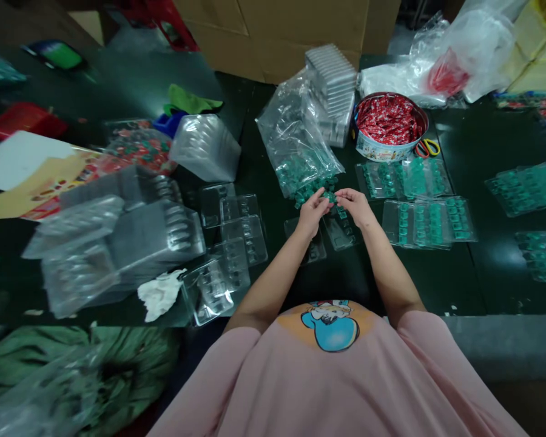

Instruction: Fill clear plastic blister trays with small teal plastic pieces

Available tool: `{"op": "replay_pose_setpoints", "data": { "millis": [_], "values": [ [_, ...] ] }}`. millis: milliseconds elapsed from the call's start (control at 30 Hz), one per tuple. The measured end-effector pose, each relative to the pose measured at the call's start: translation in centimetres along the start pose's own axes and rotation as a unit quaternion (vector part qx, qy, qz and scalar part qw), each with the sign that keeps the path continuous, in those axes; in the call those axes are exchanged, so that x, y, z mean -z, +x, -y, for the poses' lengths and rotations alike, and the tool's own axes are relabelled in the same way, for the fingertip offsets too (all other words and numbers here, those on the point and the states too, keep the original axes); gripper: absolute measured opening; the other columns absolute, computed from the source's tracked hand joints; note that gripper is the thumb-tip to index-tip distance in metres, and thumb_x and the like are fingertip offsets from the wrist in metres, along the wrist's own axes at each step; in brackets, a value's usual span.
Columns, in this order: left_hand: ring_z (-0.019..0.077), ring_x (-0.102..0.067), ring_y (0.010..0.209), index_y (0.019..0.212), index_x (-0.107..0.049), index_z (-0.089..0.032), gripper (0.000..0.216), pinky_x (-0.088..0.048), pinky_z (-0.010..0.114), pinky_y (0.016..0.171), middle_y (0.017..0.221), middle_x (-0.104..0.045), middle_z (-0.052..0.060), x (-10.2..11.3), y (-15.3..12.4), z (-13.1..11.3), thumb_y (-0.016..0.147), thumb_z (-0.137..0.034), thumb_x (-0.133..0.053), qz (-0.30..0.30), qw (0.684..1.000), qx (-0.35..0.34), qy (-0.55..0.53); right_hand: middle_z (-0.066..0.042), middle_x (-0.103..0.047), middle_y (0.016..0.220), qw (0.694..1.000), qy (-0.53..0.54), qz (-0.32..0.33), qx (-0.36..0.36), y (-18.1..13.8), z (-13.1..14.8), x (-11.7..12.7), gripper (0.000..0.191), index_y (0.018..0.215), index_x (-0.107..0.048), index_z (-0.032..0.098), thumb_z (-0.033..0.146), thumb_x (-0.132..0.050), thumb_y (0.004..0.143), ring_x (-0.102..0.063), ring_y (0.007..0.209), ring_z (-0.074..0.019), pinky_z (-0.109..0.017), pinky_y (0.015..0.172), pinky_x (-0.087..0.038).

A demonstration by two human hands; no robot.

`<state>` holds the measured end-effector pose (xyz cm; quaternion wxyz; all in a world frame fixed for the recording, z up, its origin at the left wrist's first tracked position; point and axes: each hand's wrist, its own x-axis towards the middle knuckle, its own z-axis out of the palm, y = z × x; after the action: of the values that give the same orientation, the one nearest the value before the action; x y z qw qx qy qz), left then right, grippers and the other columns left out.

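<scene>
My left hand (313, 211) and my right hand (355, 205) meet at the table's middle, fingers pinched on small green pieces (331, 196) at the mouth of a clear plastic bag (295, 145) full of the same green pieces. Under my hands lie two clear blister trays (341, 233), apparently unfilled. To the right lie trays filled with green pieces (430, 223).
Stacks of clear blister trays (118, 243) crowd the left, with loose ones (236, 224) nearer me. A round tin of red sachets (389, 127), scissors (428, 147), a tray stack (332, 85) and cardboard boxes (273, 30) stand behind. More filled trays (528, 188) lie far right.
</scene>
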<state>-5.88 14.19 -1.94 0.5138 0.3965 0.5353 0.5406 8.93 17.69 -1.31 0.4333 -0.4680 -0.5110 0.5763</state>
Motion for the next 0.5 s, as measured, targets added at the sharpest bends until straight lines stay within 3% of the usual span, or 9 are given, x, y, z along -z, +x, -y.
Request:
{"op": "replay_pose_setpoints", "data": {
  "millis": [133,233,400,500],
  "values": [
    [0.0096,-0.056,0.066,0.105,-0.069,-0.018,0.043,-0.048,0.025,0.068,0.072,-0.058,-0.002,0.6,1.0,-0.6,0.066,-0.035,-0.079,-0.016,0.999,0.006,-0.044,0.002,-0.065,0.073,1.000,0.012,0.008,0.004,-0.7,0.7,-1.4,0.025,0.088,-0.068,0.018,0.034,-0.066,0.069,-0.058,0.067,-0.0106,-0.024,0.067,-0.048],
    [0.0094,-0.054,0.066,0.096,-0.070,-0.017,0.036,-0.046,0.024,0.068,0.073,-0.059,-0.002,0.5,1.4,-0.9,0.063,-0.029,-0.077,-0.048,0.997,-0.017,-0.050,0.002,-0.064,0.073,1.000,-0.004,-0.008,0.018,-0.9,0.8,-1.7,0.024,0.086,-0.066,0.018,0.034,-0.065,0.068,-0.057,0.067,-0.0110,-0.025,0.067,-0.048],
    [0.0106,-0.054,0.069,0.097,-0.069,-0.017,0.030,-0.046,0.026,0.071,0.076,-0.061,-0.001,-0.3,1.8,-1.0,0.067,-0.025,-0.070,-0.070,0.996,-0.038,-0.031,0.001,-0.063,0.074,0.997,-0.038,-0.055,0.036,-1.3,0.8,-1.8,0.020,0.079,-0.064,0.018,0.034,-0.061,0.067,-0.056,0.068,-0.0121,-0.025,0.068,-0.046],
    [0.0106,-0.054,0.069,0.103,-0.068,-0.018,0.030,-0.046,0.025,0.070,0.078,-0.061,0.000,0.3,2.8,-1.4,0.073,-0.023,-0.065,-0.122,0.991,-0.060,-0.014,0.002,-0.061,0.071,0.996,-0.019,-0.078,0.044,-2.0,0.9,-1.4,0.017,0.078,-0.063,0.019,0.032,-0.062,0.067,-0.054,0.066,-0.0117,-0.025,0.065,-0.044]
  ]
}}
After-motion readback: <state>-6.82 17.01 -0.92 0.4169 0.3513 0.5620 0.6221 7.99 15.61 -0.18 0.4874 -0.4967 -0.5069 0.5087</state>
